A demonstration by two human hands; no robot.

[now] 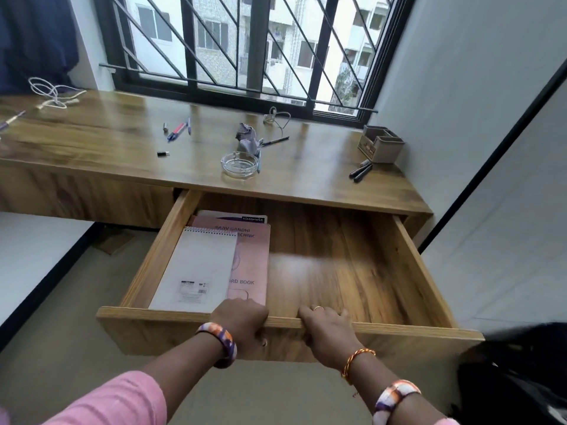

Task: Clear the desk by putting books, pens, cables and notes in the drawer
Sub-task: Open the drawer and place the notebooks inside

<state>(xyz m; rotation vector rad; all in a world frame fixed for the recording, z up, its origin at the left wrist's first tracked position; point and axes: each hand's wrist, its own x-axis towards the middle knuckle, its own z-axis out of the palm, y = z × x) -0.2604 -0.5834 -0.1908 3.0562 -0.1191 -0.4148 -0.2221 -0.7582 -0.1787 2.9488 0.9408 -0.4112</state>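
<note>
The wooden drawer (408, 253) stands pulled out under the desk (92, 139). Inside it on the left lie a white spiral notepad (196, 271), a pink record book (251, 256) and a third book (233, 216) beneath. My left hand (242, 320) and my right hand (328, 326) both grip the drawer's front edge, fingers curled over it. On the desk lie pens (178, 130), a black pen (276, 140), two markers (360, 171), crumpled paper (249, 138), a small cable (276, 118) and a white cable (52, 93) at far left.
A glass ashtray (240, 163) sits near the desk's front edge. A beige organiser box (380, 144) stands at the right end. A small black cap (162, 153) lies loose. A barred window runs behind the desk; a wall is on the right, a dark bag (521, 372) lower right.
</note>
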